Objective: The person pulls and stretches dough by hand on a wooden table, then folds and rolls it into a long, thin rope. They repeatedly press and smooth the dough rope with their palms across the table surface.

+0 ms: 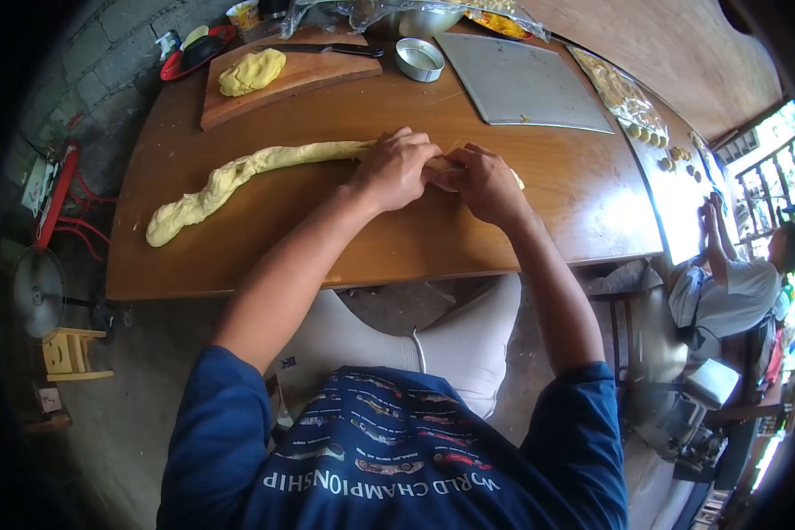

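Note:
A long uneven rope of pale yellow dough [230,178] lies across the brown wooden table [327,252], its thick end at the left. My left hand [399,168] is closed around the rope near the table's middle. Close beside it, my right hand [483,185] grips the dough too, fingers bent toward the left hand. A short tip of dough shows past the right hand; the part between and under my fingers is mostly hidden.
Behind the rope, a wooden board [314,75] carries a dough lump [252,71] and a knife [331,49]. A round metal tin [420,59] and a metal sheet [521,81] are beside it. Small dough balls [647,135] lie at right, near a seated person [729,287].

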Tool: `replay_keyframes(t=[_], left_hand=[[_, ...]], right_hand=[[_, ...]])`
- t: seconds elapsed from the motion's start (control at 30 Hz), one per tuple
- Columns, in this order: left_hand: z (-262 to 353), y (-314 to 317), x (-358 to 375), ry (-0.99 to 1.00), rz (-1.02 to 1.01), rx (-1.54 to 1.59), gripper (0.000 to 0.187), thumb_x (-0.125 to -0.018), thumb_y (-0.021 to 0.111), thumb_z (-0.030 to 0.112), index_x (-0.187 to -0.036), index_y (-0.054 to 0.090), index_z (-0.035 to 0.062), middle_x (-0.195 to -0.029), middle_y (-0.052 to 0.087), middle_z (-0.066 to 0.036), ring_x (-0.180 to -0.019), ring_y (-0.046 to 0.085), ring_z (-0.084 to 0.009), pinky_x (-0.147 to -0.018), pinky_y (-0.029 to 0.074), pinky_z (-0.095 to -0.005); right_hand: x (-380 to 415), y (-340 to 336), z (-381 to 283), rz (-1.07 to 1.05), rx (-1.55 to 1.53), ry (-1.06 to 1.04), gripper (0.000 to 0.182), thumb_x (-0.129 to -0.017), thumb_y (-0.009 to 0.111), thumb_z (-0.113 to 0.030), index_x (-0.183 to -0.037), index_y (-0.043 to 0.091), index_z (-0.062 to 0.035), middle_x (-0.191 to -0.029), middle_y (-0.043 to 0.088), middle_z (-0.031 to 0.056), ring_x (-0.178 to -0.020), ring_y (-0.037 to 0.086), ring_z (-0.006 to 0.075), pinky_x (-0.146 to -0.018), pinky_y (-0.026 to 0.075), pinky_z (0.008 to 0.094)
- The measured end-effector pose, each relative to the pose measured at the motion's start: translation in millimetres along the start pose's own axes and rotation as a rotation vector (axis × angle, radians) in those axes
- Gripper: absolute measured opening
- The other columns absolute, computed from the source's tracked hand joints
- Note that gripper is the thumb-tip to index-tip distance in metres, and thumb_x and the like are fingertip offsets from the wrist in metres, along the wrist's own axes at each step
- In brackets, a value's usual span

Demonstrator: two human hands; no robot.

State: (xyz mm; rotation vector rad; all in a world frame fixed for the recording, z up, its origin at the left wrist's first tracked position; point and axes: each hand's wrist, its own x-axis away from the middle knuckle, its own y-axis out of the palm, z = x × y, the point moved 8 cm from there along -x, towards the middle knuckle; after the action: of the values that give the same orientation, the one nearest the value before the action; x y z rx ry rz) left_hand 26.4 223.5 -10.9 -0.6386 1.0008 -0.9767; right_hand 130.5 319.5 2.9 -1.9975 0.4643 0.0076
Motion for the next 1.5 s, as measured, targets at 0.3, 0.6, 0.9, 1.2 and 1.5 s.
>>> replay_keyframes(t=[0.3,0.6,0.9,1.2,1.5], left_hand=[[10,-5,8,-0.028,0.026,-0.006,0.034,-0.094,0.069,0.009,-0.127,0.074,0.0022,-0.125,0.073,-0.013,-0.125,0.066,-0.035,-0.109,0.051,-0.0493],[33,-16,49,0.111,-0.09,-0.217,0.06,-0.111,0.062,0.04,-0.158,0.058,0.003,-0.171,0.049,-0.015,-0.155,0.049,-0.0333,-0.131,0.032,-0.0556],[-6,-10,17,-0.066,-0.194,-0.004,0.05,-0.098,0.08,0.041,-0.123,0.067,-0.0005,-0.125,0.07,-0.019,-0.124,0.066,-0.0415,-0.111,0.05,-0.0518],[-24,-3,11,-0.148,-0.059,0.038,0.023,-0.097,0.076,0.021,-0.111,0.071,0.0048,-0.114,0.076,-0.015,-0.111,0.073,-0.0398,-0.093,0.059,-0.0533],[41,-38,96,0.196,0.043,-0.129,0.038,-0.1,0.071,0.017,-0.136,0.076,0.0058,-0.155,0.068,-0.009,-0.146,0.058,-0.0315,-0.127,0.038,-0.0552]], right_hand=[[17,7,4,0.259,0.143,-0.117,0.024,-0.101,0.07,-0.021,-0.118,0.076,-0.006,-0.112,0.073,0.0152,-0.107,0.07,0.0383,-0.099,0.054,0.0526],[52,-19,-37,0.259,0.284,-0.332,0.031,-0.108,0.063,-0.026,-0.13,0.074,-0.0066,-0.13,0.074,0.0178,-0.118,0.071,0.0387,-0.105,0.052,0.0523],[-37,29,-9,0.044,0.173,0.087,0.022,-0.104,0.063,-0.03,-0.111,0.071,-0.0111,-0.098,0.079,0.0231,-0.097,0.077,0.047,-0.088,0.06,0.0584],[-57,23,0,0.066,0.181,0.176,0.017,-0.1,0.069,-0.025,-0.112,0.07,-0.0128,-0.106,0.08,0.017,-0.102,0.077,0.0429,-0.09,0.059,0.0544],[50,36,-38,0.114,0.345,-0.084,0.068,-0.116,0.046,-0.05,-0.161,0.052,0.0,-0.173,0.044,0.0226,-0.161,0.041,0.0365,-0.134,0.026,0.0534]])
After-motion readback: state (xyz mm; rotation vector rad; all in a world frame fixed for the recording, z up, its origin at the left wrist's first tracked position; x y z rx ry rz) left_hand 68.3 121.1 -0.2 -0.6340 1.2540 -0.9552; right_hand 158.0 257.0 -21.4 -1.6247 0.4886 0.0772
